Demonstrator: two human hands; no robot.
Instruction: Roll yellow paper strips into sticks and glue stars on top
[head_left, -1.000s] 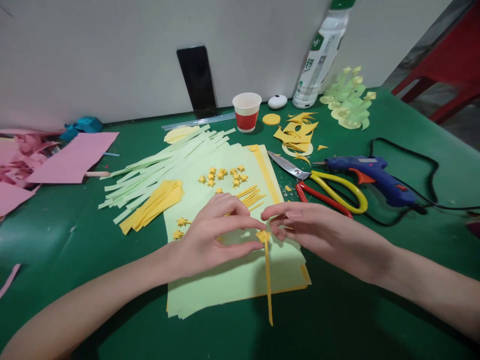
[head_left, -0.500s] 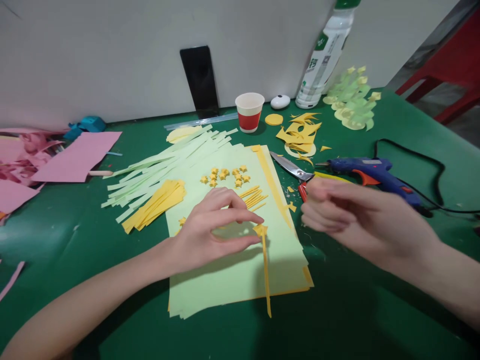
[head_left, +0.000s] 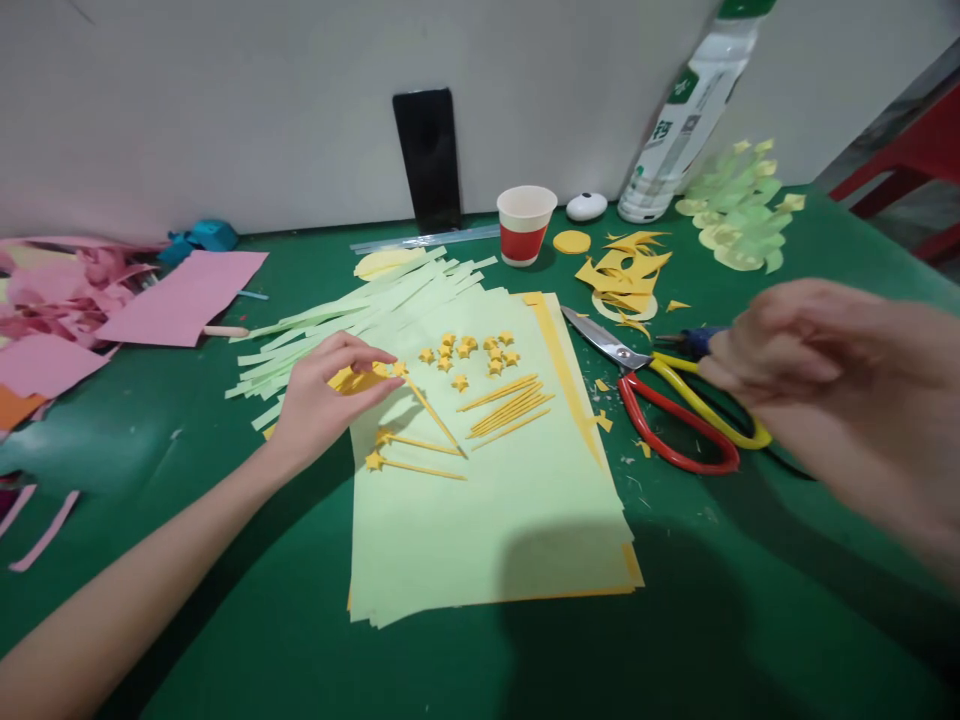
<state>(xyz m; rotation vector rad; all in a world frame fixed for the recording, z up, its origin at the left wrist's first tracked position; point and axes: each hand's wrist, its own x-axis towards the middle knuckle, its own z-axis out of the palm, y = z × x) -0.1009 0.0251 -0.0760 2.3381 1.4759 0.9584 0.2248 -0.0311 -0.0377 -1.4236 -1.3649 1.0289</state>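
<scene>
Between the thumb and forefinger of my left hand (head_left: 322,395) is the star end of a yellow paper star on a thin stem (head_left: 433,412), whose stem slants down over the pale green paper (head_left: 487,530). Two more stemmed stars (head_left: 420,467) lie just below it. Several loose paper stars (head_left: 459,382) and a bundle of thin yellow sticks (head_left: 510,408) rest further right on the paper. My right hand (head_left: 817,390) is blurred, its fingers curled, in front of the glue gun (head_left: 694,342); only the nozzle end shows. Whether it grips the gun is hidden.
Open scissors (head_left: 675,400) with red and yellow handles lie right of the paper. Behind stand a paper cup (head_left: 526,225), a phone (head_left: 427,160) and a bottle (head_left: 690,115). Green paper strips (head_left: 300,345) and pink paper (head_left: 187,300) lie to the left.
My left hand has moved left and up with the stemmed star, over the paper's left edge. My right hand has moved right, from beside the scissors to the glue gun. The view has shifted slightly.
</scene>
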